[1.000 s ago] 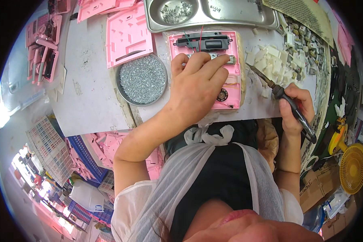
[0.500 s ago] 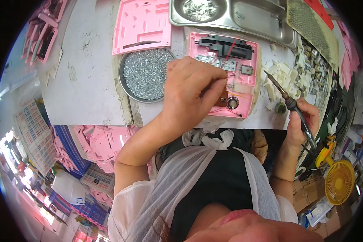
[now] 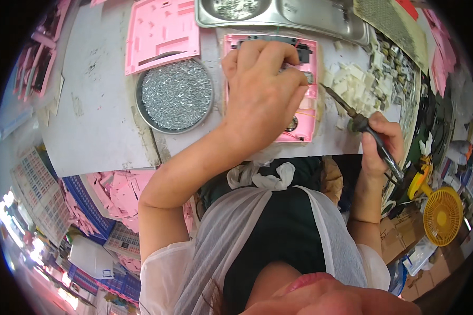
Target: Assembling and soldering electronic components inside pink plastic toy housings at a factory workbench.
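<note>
My right hand (image 3: 382, 140) grips a soldering iron (image 3: 360, 124), a dark handle with a thin metal tip angled up to the left. That tip is close to the right edge of a shallow pink plastic casing (image 3: 311, 125). Over the casing lies my left hand (image 3: 265, 86), palm down with the fingers bent inward. Its fingertips are partly hidden, and I cannot make out what they hold. Past the fingers a black mechanism (image 3: 303, 52) shows inside the casing. A small round speaker-like part (image 3: 291, 124) sits near its lower end, half covered by my hand.
Left of the casing stands a round bowl of small metal screws (image 3: 176, 94), below another pink casing half (image 3: 163, 34). A steel tray (image 3: 320, 21) lies behind. White plastic pieces (image 3: 352, 84) and small metal parts are heaped at right. A yellow fan (image 3: 441, 216) is at lower right.
My left hand has moved farther over the casing, covering more of its parts. The soldering iron stays in my right hand. The whole view has shifted, so the table appears farther left and higher.
</note>
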A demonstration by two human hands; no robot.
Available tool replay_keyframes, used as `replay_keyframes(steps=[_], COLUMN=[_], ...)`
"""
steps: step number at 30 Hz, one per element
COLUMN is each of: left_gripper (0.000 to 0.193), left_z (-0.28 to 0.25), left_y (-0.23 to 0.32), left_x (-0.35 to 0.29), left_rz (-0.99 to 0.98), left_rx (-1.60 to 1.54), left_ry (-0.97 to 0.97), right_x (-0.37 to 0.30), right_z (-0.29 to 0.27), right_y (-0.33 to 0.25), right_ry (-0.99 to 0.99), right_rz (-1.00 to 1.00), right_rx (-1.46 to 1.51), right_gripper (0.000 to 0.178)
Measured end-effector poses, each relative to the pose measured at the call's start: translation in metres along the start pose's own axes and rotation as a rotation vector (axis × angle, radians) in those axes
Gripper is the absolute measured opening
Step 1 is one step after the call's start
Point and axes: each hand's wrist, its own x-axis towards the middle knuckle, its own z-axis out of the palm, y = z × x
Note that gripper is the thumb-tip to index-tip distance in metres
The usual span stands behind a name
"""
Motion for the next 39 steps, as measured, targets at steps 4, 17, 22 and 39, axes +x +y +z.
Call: replay_keyframes(steps=[4,17,22,39], left_gripper=[0.009,0.01,0.013,0.015], left_z=[0.01,0.011,0.01,0.008], left_y=[0.001,0.002,0.002,0.004], left_x=[0.0,0.002,0.003,0.005], left_rz=[-0.002,0.024,0.044,0.065], left_rx=[-0.009,0.05,0.082,0.125], left_ry=[0.005,-0.009,-0.002,-0.008], right_x=[-0.002,0.002,0.003,0.004], right_z=[-0.001,0.004,0.004,0.006], right_y=[0.003,0.008,0.01,0.008], right_ry=[-0.041,-0.055,-0.073,-0.088], right_rz=[-0.071,-0.114,-0.129,-0.14], right_rx=[-0.063,-0.067,-0.087,-0.081], right_gripper=[0.024,0.025,0.025,0.025])
